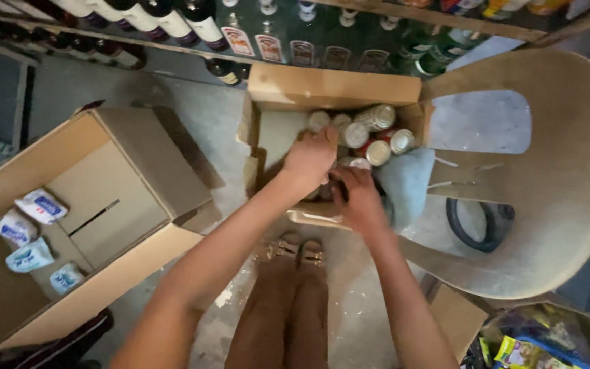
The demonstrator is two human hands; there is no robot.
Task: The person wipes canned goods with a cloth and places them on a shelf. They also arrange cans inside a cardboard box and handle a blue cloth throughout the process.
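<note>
Down in the carton (329, 89) on the floor, the cans (377, 133) lie packed together, ends up. They're rigid metal, probably heavy if full, and smooth, so grab around the body, not the rim. Your left hand (311, 158) sits curled over one side of the pile, your right hand (356, 198) reaches in lower; can't tell what either grips. Beige chair (568, 171) stands just right.

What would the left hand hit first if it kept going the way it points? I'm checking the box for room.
Probably the cans. The left hand reaches into the box, fingers aimed at the can tops just beyond it. Depth is unclear, so it may already touch one.
</note>
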